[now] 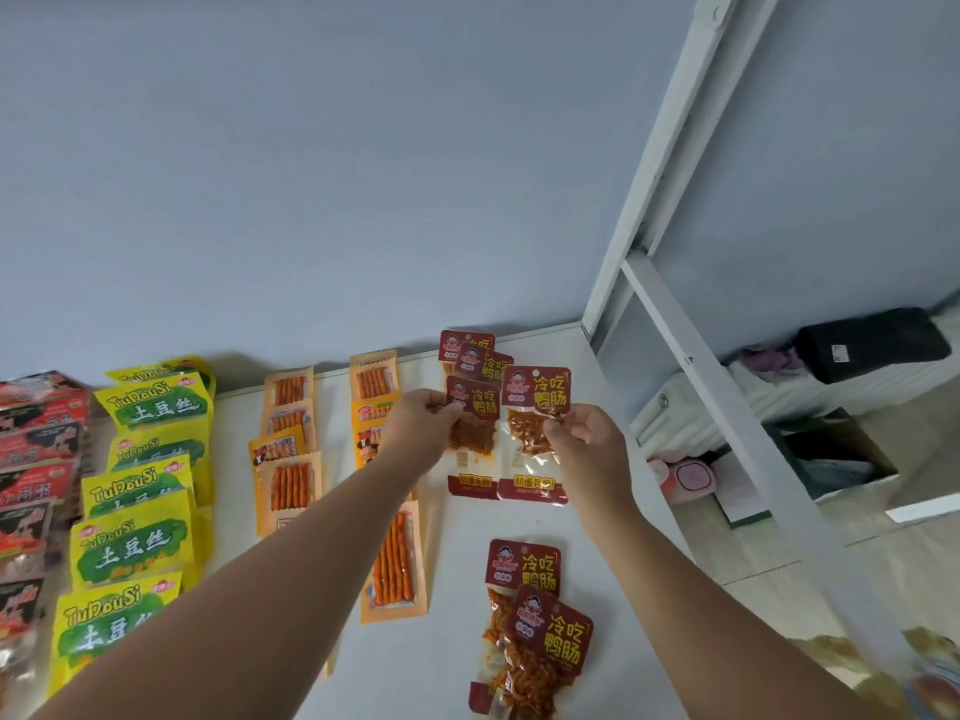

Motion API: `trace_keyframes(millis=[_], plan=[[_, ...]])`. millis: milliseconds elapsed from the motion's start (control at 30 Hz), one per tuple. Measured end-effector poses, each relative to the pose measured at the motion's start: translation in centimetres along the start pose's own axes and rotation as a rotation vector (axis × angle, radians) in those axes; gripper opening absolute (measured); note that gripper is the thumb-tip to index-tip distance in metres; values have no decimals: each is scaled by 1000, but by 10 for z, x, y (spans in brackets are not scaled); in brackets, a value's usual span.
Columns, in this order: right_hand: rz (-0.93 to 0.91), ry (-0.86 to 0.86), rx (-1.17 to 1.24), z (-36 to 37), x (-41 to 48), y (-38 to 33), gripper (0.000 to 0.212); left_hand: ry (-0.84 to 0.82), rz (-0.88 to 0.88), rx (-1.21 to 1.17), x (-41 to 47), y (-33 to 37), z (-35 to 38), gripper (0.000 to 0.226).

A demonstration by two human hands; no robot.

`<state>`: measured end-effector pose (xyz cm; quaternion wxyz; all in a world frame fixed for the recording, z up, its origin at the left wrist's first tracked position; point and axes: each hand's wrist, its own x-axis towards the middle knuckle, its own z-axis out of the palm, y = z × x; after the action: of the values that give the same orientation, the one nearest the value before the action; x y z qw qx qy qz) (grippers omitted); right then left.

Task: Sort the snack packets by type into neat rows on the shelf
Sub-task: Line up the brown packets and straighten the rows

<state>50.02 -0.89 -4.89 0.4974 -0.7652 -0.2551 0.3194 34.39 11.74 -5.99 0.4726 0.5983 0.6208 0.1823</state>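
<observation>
Dark-red duck-intestine packets [485, 362] are the type in work. The left hand [421, 420] pinches one [471, 433] by its side edge, and the right hand [584, 441] pinches a second [535, 433] the same way. Fingers are curled on both. The two packets sit side by side on or just over the white shelf [457, 615]; which, cannot tell.

- **Duck-intestine:** two overlap beyond the fingertips and two lie loose and overlapping nearer the person than the fingers. Six in all.
- **Orange stick packets [290, 491]:** left of the left fingers, in two rough columns. Four in the farther column, at least four in the nearer, partly hidden by the arm.
- **Yellow-green TuDouSi packets [132, 548]:** farther left, six showing in one row.
- **Red-and-black packets [36, 444]:** at the frame edge, cut off, count unsure.

Judged well along. The dark-red row is not yet laid, and the orange columns look uneven.
</observation>
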Motion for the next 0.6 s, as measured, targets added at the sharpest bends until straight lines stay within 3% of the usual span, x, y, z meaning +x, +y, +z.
trace_keyframes(millis=[133,300,600], plan=[[92,-144,-63,16,-1,8,14,24,4,72,5,-1,2,19],[144,-203,-165,35,-1,14,16,76,32,183,0,-7,-3,33],[78,-223,-341,34,-5,12,16,50,84,212,-25,-19,-10,14]])
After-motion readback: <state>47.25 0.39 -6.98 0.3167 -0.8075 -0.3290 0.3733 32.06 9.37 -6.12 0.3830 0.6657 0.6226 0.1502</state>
